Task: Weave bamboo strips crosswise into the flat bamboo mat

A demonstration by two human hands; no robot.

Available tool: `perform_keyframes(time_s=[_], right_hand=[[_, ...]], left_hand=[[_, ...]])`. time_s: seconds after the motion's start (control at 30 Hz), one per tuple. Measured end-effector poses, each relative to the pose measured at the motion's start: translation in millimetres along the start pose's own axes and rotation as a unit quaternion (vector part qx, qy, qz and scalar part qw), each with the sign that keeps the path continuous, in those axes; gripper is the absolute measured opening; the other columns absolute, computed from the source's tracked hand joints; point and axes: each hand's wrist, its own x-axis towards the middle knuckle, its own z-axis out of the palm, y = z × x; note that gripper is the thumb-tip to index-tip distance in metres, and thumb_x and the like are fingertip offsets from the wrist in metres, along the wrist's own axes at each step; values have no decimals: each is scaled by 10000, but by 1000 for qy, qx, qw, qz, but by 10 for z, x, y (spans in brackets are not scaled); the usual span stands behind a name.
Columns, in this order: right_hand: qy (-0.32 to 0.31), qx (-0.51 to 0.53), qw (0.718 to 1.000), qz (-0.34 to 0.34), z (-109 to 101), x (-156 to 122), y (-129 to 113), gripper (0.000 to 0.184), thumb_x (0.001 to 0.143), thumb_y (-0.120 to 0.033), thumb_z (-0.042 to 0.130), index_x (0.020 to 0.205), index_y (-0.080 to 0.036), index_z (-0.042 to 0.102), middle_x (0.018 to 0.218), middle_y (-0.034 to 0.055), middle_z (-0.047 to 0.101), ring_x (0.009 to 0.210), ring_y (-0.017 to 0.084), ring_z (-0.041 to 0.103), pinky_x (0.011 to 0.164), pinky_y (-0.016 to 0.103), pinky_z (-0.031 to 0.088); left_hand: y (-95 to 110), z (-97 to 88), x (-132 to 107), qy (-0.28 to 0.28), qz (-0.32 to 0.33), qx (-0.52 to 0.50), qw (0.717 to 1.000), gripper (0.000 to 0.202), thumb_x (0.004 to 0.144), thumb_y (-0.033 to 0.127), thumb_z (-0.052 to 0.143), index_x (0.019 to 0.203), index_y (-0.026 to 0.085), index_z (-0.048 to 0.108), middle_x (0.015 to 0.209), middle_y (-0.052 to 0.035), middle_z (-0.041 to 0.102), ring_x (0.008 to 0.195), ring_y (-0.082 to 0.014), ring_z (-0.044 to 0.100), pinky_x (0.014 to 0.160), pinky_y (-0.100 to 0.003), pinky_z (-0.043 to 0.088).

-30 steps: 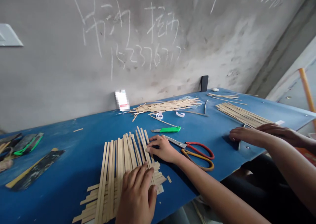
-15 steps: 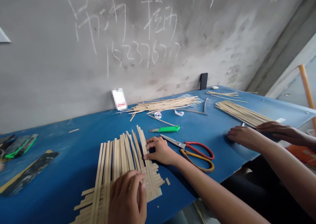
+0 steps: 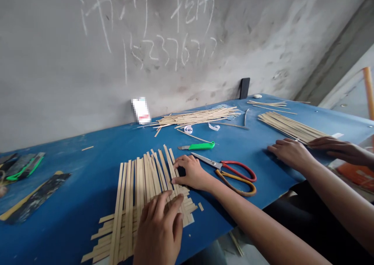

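Note:
A partly woven mat of flat bamboo strips lies on the blue table, with long strips pointing away from me and shorter ones crossing beneath my hands. My left hand rests on the crossing part, fingers spread over the strips and holding none. At the right edge, my right hand has its thumb and curled fingers on an upright bamboo strip. Just right of that hand lie open scissors with red and yellow handles. A green-handled utility knife sits beyond it.
Loose bamboo strips are piled by the wall. Another person's hands rest near a strip bundle at right. A dark blade-like tool and green-edged items lie left. A black phone-like slab leans on the wall.
My left hand has slid right across the mat, its fingers spreading wider. My right hand stays at the right-edge strips. The camera view has shifted slightly.

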Motion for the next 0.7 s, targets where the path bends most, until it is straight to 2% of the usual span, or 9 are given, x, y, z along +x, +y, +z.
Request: perform_keyframes(time_s=[0.1,0.17,0.27,0.33,0.47,0.57,0.7], right_hand=[[8,-8,1000,2,-8,-16,-14,624,683,-448,882,1229,-251,653,1209,80,620,1099,293,510,968,467,379],[6,-15,1000,-4,-16,-27,-19,646,693,-445,878,1266,-260,642,1217,80,608,1102,291,507,979,461,380],[1,-26,999,-22,-26,-41,-13,494,736,-458,849,1177,-287,708,1262,77,585,1117,282,508,1002,454,380],[5,-32,999,-34,-26,-48,-3,457,752,-472,836,1161,-301,725,1267,77,580,1123,275,512,1018,454,381],[24,-42,998,-45,-11,-61,-2,412,804,-487,787,1172,-312,728,1251,86,572,1124,276,519,1028,475,389],[56,-16,997,-48,2,-64,-26,251,896,-411,702,1121,-308,748,1243,91,555,1175,275,509,1037,474,397],[66,26,993,-92,16,-59,-69,172,913,-282,675,1056,-292,768,1269,85,531,1228,264,485,1075,463,384]], left_hand=[[-5,3,11,-5,2,8,1000,429,898,150,491,1230,329,697,1184,-66,696,1036,-277,653,849,-424,526],[-19,13,7,-9,2,13,1000,423,890,157,504,1226,326,699,1230,-75,678,1076,-288,647,863,-434,530],[-42,34,-6,-15,12,27,999,420,888,169,520,1240,326,687,1363,-87,617,1189,-313,614,904,-464,532],[-48,51,-12,-17,18,33,999,423,891,168,512,1246,323,680,1431,-84,579,1252,-323,583,942,-490,523],[-46,75,-24,-16,17,24,999,435,897,163,490,1271,296,668,1417,-78,609,1280,-316,569,1020,-513,481],[-59,76,-37,-19,14,29,999,442,890,172,514,1286,305,659,1434,-85,592,1282,-321,567,1014,-517,488],[-104,85,-63,-15,13,50,999,449,887,202,555,1304,344,642,1458,-106,558,1286,-336,565,963,-526,521]])
